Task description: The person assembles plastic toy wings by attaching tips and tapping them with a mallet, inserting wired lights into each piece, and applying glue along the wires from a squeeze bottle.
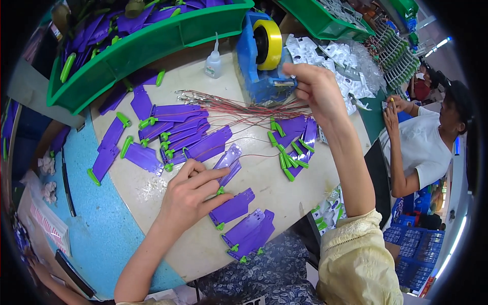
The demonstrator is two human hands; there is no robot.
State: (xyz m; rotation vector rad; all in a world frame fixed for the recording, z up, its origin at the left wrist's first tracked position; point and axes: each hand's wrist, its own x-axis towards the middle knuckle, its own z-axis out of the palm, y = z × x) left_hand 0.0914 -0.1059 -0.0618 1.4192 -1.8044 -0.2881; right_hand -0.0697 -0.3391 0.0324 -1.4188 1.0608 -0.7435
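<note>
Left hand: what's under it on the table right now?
The left hand rests on a purple plastic piece with a green clip; the piece's far end sticks out past the fingers. The part beneath the palm is covered, so any wire there can't be seen.

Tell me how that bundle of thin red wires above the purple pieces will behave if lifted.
The bundle of thin red wires probably goes floppy: strands already splay and curve across the round beige table. Likely very light. Loose ends may snag the flat purple plastic pieces with green clips lying against them.
</note>
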